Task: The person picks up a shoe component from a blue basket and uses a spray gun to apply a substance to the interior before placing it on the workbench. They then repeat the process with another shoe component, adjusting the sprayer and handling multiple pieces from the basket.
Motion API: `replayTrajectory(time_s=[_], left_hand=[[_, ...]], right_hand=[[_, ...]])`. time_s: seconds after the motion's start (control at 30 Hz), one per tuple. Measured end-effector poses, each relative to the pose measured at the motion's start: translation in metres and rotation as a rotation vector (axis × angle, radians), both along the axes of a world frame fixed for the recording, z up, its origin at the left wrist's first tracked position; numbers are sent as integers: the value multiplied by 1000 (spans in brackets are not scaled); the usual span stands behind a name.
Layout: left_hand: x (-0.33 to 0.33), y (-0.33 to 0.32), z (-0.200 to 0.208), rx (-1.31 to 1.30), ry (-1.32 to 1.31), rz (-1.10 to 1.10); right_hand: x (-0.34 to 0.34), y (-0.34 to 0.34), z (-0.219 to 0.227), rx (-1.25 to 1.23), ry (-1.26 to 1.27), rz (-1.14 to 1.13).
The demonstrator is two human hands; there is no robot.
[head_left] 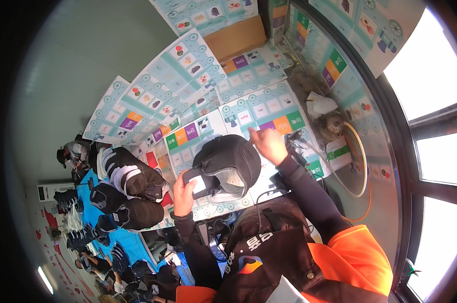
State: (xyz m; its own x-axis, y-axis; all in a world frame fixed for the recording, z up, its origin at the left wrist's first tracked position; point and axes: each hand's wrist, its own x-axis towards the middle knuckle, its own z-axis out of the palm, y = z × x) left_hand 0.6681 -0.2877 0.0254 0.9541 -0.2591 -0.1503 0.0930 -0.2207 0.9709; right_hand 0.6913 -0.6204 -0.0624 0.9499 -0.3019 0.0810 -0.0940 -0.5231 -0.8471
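Note:
A black cap (228, 156) is in front of me above the papered table, its hollow side turned partly toward me. My left hand (183, 196) grips the cap's left end, thumb on top beside a small white label (196, 184). Right of the crown is my right hand (270, 145), its fingers curled in and one finger pointing toward the cap's edge. Whether it touches the cap or pinches something small, I cannot make out. A spray gun (297, 142) with a pale hose lies just right of that hand.
Piled caps (137, 179) stand at the left. Printed boards (157, 83) rise behind the table, with a brown cardboard piece (236, 39) farther back. A yellowish hose (365, 166) loops down at the right, near the window frame (407, 151). People and blue-covered tables (132, 247) are at the far left.

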Motion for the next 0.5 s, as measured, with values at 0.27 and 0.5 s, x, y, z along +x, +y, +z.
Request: replayTrajectory(time_s=[0.27, 0.5], left_hand=[[32, 15, -38, -179, 440, 162], [61, 5, -99, -72, 532, 315]], right_hand=[[-103, -77, -164, -579, 549, -36], [-107, -89, -204, -655, 407, -36]])
